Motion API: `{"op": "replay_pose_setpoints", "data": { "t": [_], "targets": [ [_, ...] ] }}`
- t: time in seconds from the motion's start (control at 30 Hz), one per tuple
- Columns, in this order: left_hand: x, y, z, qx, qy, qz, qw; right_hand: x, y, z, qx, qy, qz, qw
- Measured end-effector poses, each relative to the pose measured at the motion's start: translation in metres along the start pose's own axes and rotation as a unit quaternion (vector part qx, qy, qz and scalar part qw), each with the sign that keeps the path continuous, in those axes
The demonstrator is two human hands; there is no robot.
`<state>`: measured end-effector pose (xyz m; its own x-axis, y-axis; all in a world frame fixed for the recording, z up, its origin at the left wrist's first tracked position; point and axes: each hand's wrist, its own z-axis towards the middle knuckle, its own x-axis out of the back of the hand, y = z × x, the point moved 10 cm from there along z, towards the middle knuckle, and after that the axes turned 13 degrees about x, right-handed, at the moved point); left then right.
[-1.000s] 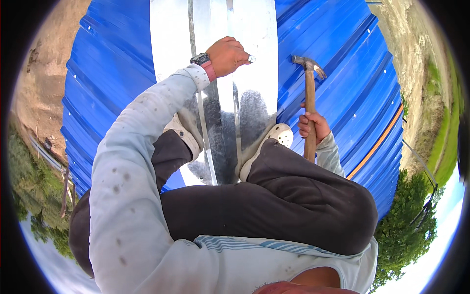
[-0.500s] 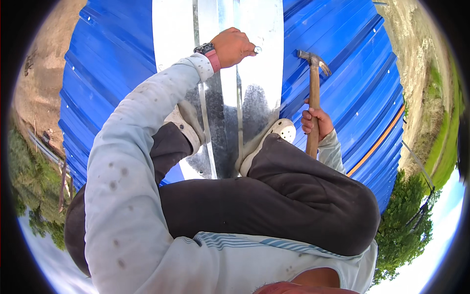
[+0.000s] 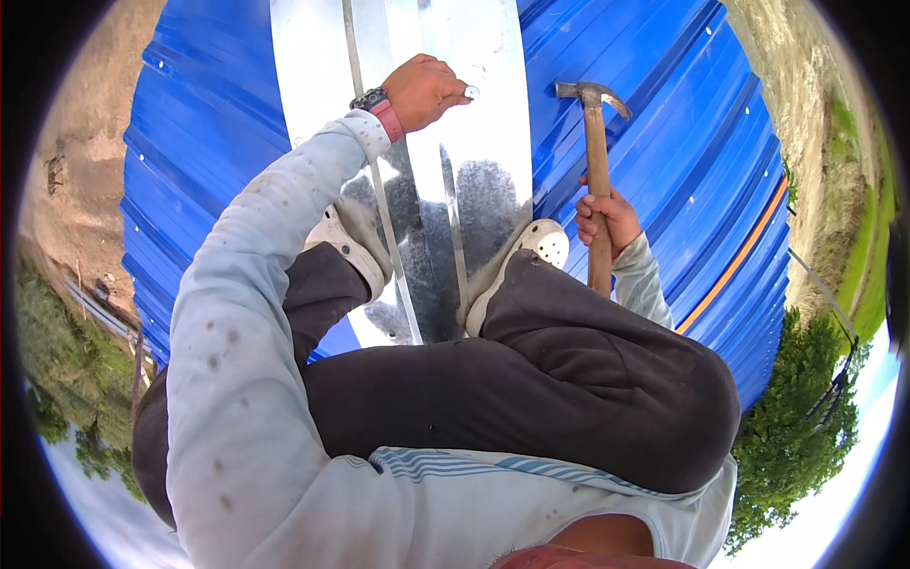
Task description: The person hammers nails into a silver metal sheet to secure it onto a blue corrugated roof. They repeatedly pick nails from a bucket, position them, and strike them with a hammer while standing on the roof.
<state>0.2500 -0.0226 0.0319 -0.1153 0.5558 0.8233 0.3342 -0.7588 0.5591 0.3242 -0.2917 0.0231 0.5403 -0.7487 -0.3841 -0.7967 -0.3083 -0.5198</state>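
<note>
My left hand (image 3: pixel 425 95) is closed in a pinch on a small silver round-headed fastener (image 3: pixel 471 92) over the pale metal strip (image 3: pixel 488 142). A dark watch and pink band are on that wrist. To the right, my right hand (image 3: pixel 607 220) grips the wooden handle of a claw hammer (image 3: pixel 596 142), held with its steel head upward over blue ribbed metal sheeting (image 3: pixel 678 161). My cream clogs (image 3: pixel 542 242) rest on the strip, whose lower part is smudged dark, between my bent legs in dark trousers.
Blue sheeting spreads to both sides of the strip, with an orange line (image 3: pixel 735 256) along the right. Beyond its edges are bare dirt (image 3: pixel 76 161), dry grass (image 3: pixel 796 114), trees (image 3: pixel 787 427) and a thin pole (image 3: pixel 820 299) at the right.
The whole view shifts slightly between frames, so hands, clogs and hammer sit a little higher in the picture now. Both hands keep their holds.
</note>
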Motion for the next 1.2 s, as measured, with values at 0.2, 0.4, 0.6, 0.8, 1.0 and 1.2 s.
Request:
{"op": "replay_pose_setpoints", "data": {
  "t": [0.2, 0.4, 0.6, 0.8, 1.0, 1.2],
  "targets": [
    [-0.004, 0.002, -0.001, -0.011, -0.033, 0.004, 0.999, -0.023, -0.033, -0.014, 0.137, 0.002, -0.214, 0.967],
    [0.001, 0.002, -0.004, -0.002, -0.020, -0.001, 1.000, -0.052, -0.049, -0.035, 0.237, -0.008, -0.288, 0.928],
    [-0.002, 0.008, -0.002, -0.025, 0.003, 0.003, 1.000, -0.058, -0.054, -0.035, 0.263, -0.040, -0.467, 0.843],
    [0.005, 0.006, -0.005, -0.008, -0.014, 0.021, 1.000, -0.096, -0.093, -0.060, 0.365, -0.062, -0.516, 0.773],
    [0.006, 0.009, 0.000, 0.027, -0.022, 0.027, 0.999, -0.082, -0.049, -0.024, 0.273, -0.099, -0.572, 0.767],
    [0.005, 0.006, -0.005, -0.015, 0.008, 0.012, 1.000, -0.090, -0.068, -0.032, 0.257, -0.062, -0.562, 0.784]
  ]
}}
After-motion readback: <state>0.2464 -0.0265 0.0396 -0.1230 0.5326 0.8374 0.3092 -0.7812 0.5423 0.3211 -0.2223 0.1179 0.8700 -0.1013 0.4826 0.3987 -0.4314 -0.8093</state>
